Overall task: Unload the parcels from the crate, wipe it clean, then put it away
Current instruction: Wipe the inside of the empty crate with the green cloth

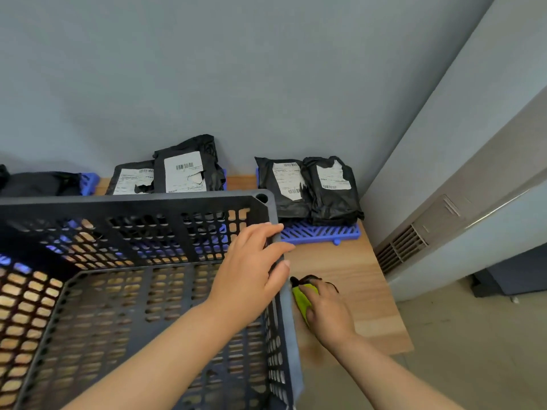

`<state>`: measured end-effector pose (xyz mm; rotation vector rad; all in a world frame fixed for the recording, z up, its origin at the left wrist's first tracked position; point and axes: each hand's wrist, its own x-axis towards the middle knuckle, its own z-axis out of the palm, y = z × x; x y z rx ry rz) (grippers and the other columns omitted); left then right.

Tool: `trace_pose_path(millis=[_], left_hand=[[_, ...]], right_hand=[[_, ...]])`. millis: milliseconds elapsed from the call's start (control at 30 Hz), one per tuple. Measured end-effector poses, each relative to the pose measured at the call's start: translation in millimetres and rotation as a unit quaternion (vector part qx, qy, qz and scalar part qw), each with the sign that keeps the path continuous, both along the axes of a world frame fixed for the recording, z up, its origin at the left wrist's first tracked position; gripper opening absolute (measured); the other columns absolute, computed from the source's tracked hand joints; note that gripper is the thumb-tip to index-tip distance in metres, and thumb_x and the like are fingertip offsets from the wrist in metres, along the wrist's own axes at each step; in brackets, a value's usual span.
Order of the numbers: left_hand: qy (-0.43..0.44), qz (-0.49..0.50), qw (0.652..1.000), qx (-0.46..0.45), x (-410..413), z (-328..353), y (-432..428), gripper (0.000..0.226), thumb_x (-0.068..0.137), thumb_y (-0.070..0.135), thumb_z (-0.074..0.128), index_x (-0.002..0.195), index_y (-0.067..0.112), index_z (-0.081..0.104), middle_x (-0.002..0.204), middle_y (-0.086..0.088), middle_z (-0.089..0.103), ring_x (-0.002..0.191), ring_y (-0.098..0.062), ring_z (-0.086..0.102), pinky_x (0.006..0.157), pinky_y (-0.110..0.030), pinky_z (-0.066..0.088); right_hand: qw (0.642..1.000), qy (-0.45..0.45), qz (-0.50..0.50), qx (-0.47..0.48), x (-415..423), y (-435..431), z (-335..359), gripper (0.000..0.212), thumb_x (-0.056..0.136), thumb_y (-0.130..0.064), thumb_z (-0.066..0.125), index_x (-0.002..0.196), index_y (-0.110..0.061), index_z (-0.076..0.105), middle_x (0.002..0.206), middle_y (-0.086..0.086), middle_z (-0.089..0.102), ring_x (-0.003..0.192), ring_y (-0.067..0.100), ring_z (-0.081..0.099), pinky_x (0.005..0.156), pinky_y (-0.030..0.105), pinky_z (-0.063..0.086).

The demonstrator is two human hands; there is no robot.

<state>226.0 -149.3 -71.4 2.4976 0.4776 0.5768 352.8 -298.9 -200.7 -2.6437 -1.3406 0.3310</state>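
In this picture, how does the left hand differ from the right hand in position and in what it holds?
The left hand grips the right rim of the crate; the right hand holds a yellow-green cloth. The left hand is up on the rim; the right hand is lower, outside the wall, near the table. Both are bare and at the crate's same side.
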Motion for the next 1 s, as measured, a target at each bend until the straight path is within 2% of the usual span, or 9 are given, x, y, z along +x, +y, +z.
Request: trace_pose_path(millis=[100, 200, 333, 433, 533, 633, 767, 867, 1000], left_hand=[[-0.008, -0.006, 1.0, -0.018, 0, -2, 0, 0.04, 0.089, 0.036, 0.039, 0.113, 0.022, 0.067, 0.136, 0.005, 0.047, 0.13, -0.005, 0.025, 0.102, -0.018, 0.018], [-0.014, -0.005, 0.999, -0.038, 1, -6, 1, 0.04, 0.089, 0.037, 0.038, 0.112, 0.023, 0.067, 0.136, 0.01, 0.043, 0.127, 0.006, 0.016, 0.1, -0.01, 0.013], [-0.014, -0.013, 0.999, -0.051, 1, -11, 3, 0.04, 0.089, 0.039, 0.037, 0.113, 0.025, 0.065, 0.133, 0.021, 0.033, 0.129, 0.01, 0.011, 0.099, -0.011, 0.015], [-0.01, -0.015, 0.998, -0.052, 1, -12, 3, 0.04, 0.089, 0.04, 0.035, 0.114, 0.027, 0.064, 0.133, 0.023, 0.031, 0.13, 0.011, 0.009, 0.097, -0.008, 0.015], [-0.006, -0.016, 0.998, -0.061, 1, -10, 3, 0.041, 0.089, 0.041, 0.034, 0.114, 0.027, 0.064, 0.134, 0.024, 0.03, 0.131, 0.01, 0.009, 0.097, -0.007, 0.015], [-0.004, -0.018, 0.998, -0.065, 0, -10, 3, 0.041, 0.089, 0.042, 0.034, 0.114, 0.028, 0.063, 0.134, 0.023, 0.03, 0.132, 0.007, 0.01, 0.099, -0.009, 0.016], [-0.006, -0.019, 0.997, -0.071, 0, -9, 2, 0.042, 0.088, 0.043, 0.033, 0.114, 0.029, 0.063, 0.134, 0.023, 0.031, 0.131, 0.009, 0.01, 0.099, -0.01, 0.016], [-0.009, -0.02, 0.997, -0.074, 0, -9, 2, 0.044, 0.087, 0.044, 0.032, 0.113, 0.028, 0.064, 0.134, 0.023, 0.03, 0.129, 0.014, 0.007, 0.099, -0.01, 0.014], [0.002, -0.025, 0.997, -0.066, -2, -6, 3, 0.046, 0.086, 0.049, 0.03, 0.114, 0.031, 0.062, 0.134, 0.026, 0.028, 0.126, 0.018, 0.003, 0.096, -0.012, 0.017]], right_hand=[[0.996, 0.0, -0.012, -0.094, 1, 0, -15, 0.058, 0.086, -0.022, 0.057, 0.14, -0.033, 0.037, 0.153, 0.003, 0.026, 0.138, 0.028, 0.028, 0.105, 0.041, 0.033], [0.99, 0.002, -0.005, -0.14, 2, 1, -27, 0.061, 0.093, -0.022, 0.047, 0.146, -0.037, 0.02, 0.159, 0.0, 0.005, 0.145, 0.026, 0.006, 0.111, 0.044, 0.024], [0.988, 0.007, -0.002, -0.157, 5, 4, -40, 0.065, 0.095, -0.015, 0.043, 0.148, -0.039, 0.013, 0.159, -0.002, -0.003, 0.145, 0.028, -0.003, 0.112, 0.049, 0.022], [0.987, 0.007, -0.013, -0.157, 6, 8, -40, 0.064, 0.097, -0.012, 0.039, 0.147, -0.04, 0.011, 0.159, -0.001, -0.005, 0.144, 0.03, -0.001, 0.109, 0.048, 0.027], [0.989, 0.006, -0.018, -0.148, 5, 10, -36, 0.065, 0.097, -0.006, 0.038, 0.147, -0.038, 0.013, 0.158, 0.005, 0.0, 0.136, 0.033, 0.018, 0.104, 0.043, 0.033], [0.992, 0.003, -0.012, -0.126, 7, 10, -34, 0.065, 0.094, -0.003, 0.039, 0.146, -0.037, 0.018, 0.155, 0.007, 0.012, 0.121, 0.029, 0.034, 0.099, 0.034, 0.038], [0.997, 0.025, 0.004, -0.071, 8, 8, -30, 0.057, 0.092, -0.01, 0.045, 0.141, -0.036, 0.032, 0.143, 0.003, 0.033, 0.116, 0.025, 0.039, 0.101, 0.028, 0.034], [0.999, 0.051, 0.009, -0.013, 7, 11, -20, 0.062, 0.084, -0.008, 0.052, 0.139, -0.034, 0.038, 0.136, -0.002, 0.038, 0.114, 0.021, 0.039, 0.098, 0.025, 0.036], [0.99, 0.103, -0.001, 0.093, 5, 21, 9, 0.067, 0.075, -0.001, 0.054, 0.137, -0.024, 0.046, 0.129, -0.001, 0.045, 0.117, 0.019, 0.04, 0.1, 0.02, 0.031]])
